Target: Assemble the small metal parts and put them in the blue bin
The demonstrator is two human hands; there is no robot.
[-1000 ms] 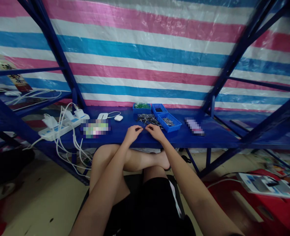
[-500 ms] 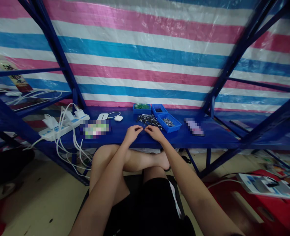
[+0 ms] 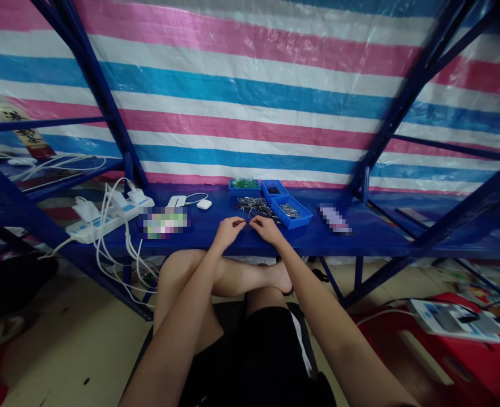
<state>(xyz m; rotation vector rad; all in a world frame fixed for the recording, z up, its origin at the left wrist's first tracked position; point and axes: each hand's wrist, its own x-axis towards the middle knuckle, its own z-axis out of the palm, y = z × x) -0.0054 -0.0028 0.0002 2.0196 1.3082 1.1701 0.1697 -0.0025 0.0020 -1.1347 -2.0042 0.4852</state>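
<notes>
Loose dark pieces point(image 3: 253, 206) lie heaped on blue table point(image 3: 379, 230), just beyond left hand point(image 3: 231, 228) and right hand point(image 3: 265, 228), fingers curled, pinch too small to tell; a brushing knuckle could scatter them.

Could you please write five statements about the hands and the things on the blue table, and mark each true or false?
1. The left hand and the right hand are close together in front of the dark pile. True.
2. The tray nearest the right hand holds green pieces. False: this tray holds thin silvery pieces.
3. The white power strip is left of the left hand. True.
4. The white case lies right of the pile. False: the white case lies to its left.
5. A pixelated flat thing lies right of the blue trays. True.
</notes>
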